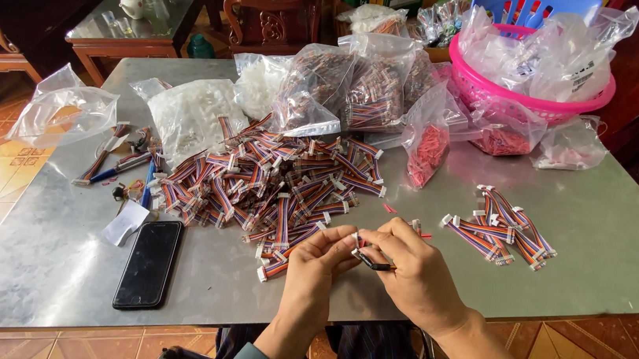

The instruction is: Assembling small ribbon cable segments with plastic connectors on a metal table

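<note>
Two hands, left hand (316, 260) and right hand (413, 270), pinching one ribbon cable (363, 254) just beside the cable heap (271, 186); mid-assembly, needing fine alignment next.

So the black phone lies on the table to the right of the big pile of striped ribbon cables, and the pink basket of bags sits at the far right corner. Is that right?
Not quite. The head view shows the black phone lying left of the big pile of striped ribbon cables, near the table's front edge. The rest holds: the pink basket of bags sits at the far right corner.
</note>
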